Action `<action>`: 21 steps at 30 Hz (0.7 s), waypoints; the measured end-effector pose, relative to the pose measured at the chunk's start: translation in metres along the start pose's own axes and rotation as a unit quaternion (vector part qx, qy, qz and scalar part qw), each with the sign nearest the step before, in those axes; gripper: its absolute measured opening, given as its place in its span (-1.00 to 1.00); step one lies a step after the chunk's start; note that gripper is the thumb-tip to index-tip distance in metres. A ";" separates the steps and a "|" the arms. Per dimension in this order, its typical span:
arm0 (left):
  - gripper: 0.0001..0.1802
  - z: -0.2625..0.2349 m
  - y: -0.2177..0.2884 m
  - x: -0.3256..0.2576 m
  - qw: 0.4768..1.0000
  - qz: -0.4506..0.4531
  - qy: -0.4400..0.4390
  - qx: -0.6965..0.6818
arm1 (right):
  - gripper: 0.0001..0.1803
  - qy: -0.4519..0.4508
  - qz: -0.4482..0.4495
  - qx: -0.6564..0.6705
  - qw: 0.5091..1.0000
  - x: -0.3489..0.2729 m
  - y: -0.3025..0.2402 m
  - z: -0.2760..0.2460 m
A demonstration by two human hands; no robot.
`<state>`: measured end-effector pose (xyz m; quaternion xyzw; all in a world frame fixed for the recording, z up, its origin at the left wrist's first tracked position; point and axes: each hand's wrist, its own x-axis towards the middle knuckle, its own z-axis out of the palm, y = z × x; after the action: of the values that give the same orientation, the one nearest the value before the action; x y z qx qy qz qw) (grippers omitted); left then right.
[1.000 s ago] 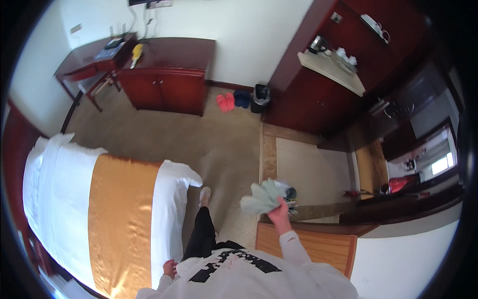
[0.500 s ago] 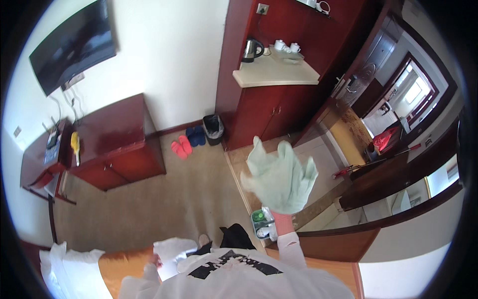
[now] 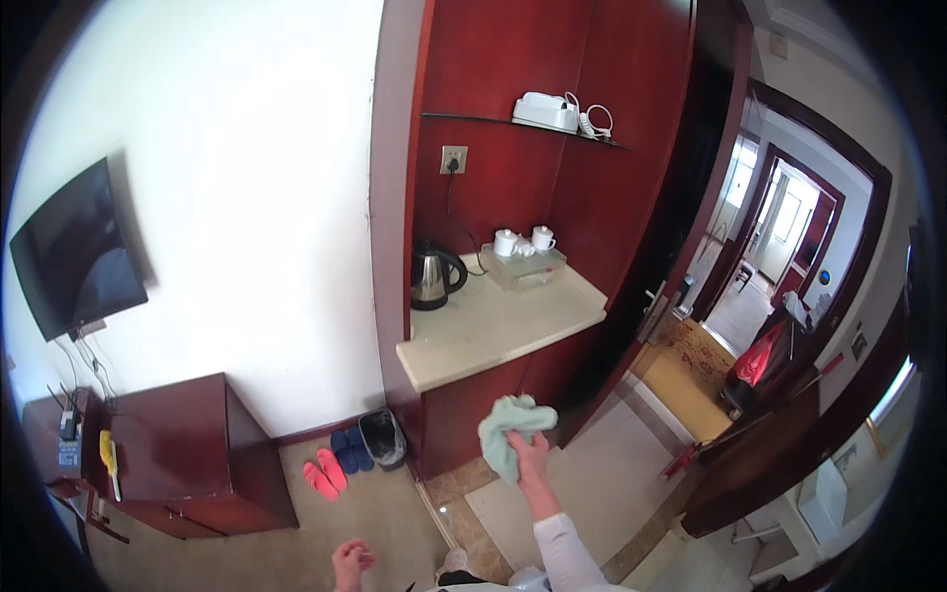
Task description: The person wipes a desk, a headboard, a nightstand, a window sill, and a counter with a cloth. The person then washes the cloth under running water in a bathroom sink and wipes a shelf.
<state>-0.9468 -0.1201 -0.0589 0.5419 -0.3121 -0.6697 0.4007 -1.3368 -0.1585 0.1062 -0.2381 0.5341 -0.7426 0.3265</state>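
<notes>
Beyond the bench (image 3: 498, 331), the right hand (image 3: 528, 456) now lifts a clutched green cloth (image 3: 508, 429) nearer it; left hand (image 3: 352, 562) hangs loosely curled, empty.

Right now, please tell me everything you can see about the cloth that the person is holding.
The cloth is pale mint green and looks like soft fabric, perhaps a cleaning rag. It is crumpled into a loose bunch, not folded or spread out. The right hand grips it from below and holds it up in the air, in front of the dark red cabinet under the beige counter. Only that hand touches it. No print or stains are visible at this size.
</notes>
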 end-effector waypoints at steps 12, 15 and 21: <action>-0.75 0.201 0.162 0.106 0.982 0.164 -0.062 0.063 | -0.49 -0.241 -0.327 -0.597 0.691 0.218 0.080 0.179; -0.75 0.226 0.201 0.140 0.971 0.238 -0.022 0.026 | -0.55 -0.231 -0.332 -0.567 0.717 0.237 0.096 0.173; -0.68 0.278 0.304 0.198 0.912 0.399 0.100 0.011 | -0.60 -0.186 -0.349 -0.570 0.720 0.301 0.078 0.119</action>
<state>-1.1761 -0.4448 0.1671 0.4408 -0.4678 -0.3932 0.6574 -1.4374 -0.4739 0.0713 -0.6821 0.6644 -0.2995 -0.0604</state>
